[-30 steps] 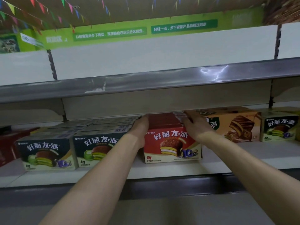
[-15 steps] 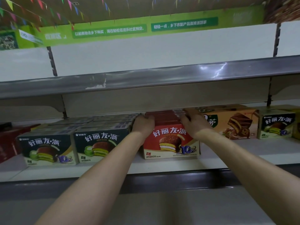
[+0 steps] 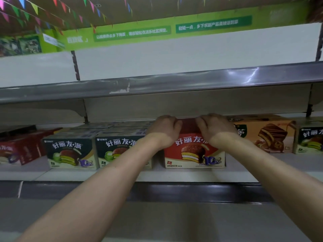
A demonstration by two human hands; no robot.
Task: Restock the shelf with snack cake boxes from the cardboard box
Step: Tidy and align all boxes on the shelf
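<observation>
Both arms are up at the shelf [image 3: 122, 175] and both hands are on the red snack cake box [image 3: 194, 152] — the left hand [image 3: 164, 128] is curled over its top left edge, the right hand [image 3: 214, 127] curled over the top right, fingers hooked toward the back, so the box is gripped from both sides. It sits flat on the shelf board, printed front facing out toward us, its long axis running back into the shelf depth. The front reads 好丽友·派 in white, a chocolate pie with white filling pictured below, a purple "10" at the lower right and a small "2" tag at the lower left. Just to its left stand two dark green boxes [image 3: 70, 152] with the same 好丽友·派 lettering and a green-filled pie. To the right lies an orange-brown box [image 3: 267, 135] showing a chocolate cake slice, its label partly hidden by the wrist. Overhead runs a green banner [image 3: 174, 28] with white Chinese text, too blurred to read surely
</observation>
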